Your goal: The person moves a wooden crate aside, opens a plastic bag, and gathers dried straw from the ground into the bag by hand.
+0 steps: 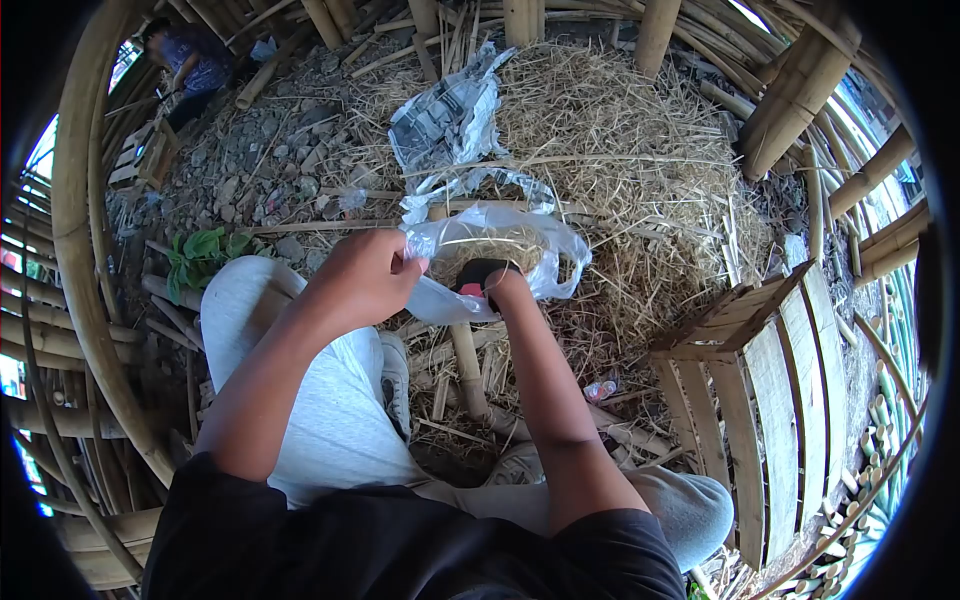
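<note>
Straw-strewn ground (620, 130) within bamboo poles (75, 220); plastic bag (440, 302), mouth open, between two hands.

Left hand (360, 280): thumb and fingers pressed together, pinching the bag's near-left rim, apparently to keep the mouth spread for access. Right hand (508, 290): reaches in at the near side, against a dark item with a red patch (480, 268); its fingertips are hidden, so whether they grip cannot be told. Bag position: in front of the crossed legs; dry straw shows in its mouth. Crumpled newspaper (450, 120) lies just beyond. Slatted wooden crate (740, 420): right side, contents not discernible. Another person (200, 65) is at upper left, well apart.
</note>
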`<state>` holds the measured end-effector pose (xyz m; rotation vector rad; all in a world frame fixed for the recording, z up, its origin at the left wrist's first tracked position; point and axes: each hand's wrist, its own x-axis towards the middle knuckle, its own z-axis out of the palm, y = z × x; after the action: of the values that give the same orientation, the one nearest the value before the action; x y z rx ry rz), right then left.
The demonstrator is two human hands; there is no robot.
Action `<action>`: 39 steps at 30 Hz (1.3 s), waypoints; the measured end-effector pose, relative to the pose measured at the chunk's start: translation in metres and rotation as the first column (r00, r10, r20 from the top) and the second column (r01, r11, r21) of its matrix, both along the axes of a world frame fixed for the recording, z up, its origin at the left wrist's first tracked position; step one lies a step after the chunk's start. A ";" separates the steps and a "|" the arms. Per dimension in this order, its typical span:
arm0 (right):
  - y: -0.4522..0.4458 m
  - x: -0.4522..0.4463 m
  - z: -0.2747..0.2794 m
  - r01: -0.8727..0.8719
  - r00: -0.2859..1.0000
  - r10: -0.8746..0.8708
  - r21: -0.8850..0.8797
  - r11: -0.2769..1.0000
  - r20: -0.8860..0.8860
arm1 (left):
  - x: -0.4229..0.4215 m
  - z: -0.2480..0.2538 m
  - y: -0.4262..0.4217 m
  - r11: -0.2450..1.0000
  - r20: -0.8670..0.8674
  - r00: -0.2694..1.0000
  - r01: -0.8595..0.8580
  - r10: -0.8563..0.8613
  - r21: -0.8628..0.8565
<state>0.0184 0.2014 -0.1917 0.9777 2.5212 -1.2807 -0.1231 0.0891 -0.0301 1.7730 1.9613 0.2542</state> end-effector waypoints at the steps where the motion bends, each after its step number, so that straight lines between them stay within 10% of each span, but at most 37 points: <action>1: -0.003 -0.007 -0.008 0.014 1.000 -0.014 0.020 1.000 0.025 | 0.000 0.001 0.000 1.000 0.008 1.000 -0.001 0.001 -0.004; 14: 0.023 0.030 0.042 0.255 0.920 -0.301 -0.199 0.946 -0.250 | -0.010 -0.006 0.001 0.985 -0.053 0.997 -0.046 0.055 0.164; 39: -0.004 0.021 0.029 0.176 0.942 -0.225 -0.205 0.963 -0.248 | 0.008 -0.045 0.030 0.996 0.044 0.999 0.001 -0.005 0.085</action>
<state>0.0398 0.1974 -0.1630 1.1106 2.4847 -1.7795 -0.1149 0.1188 -0.0752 1.8071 1.9431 0.3776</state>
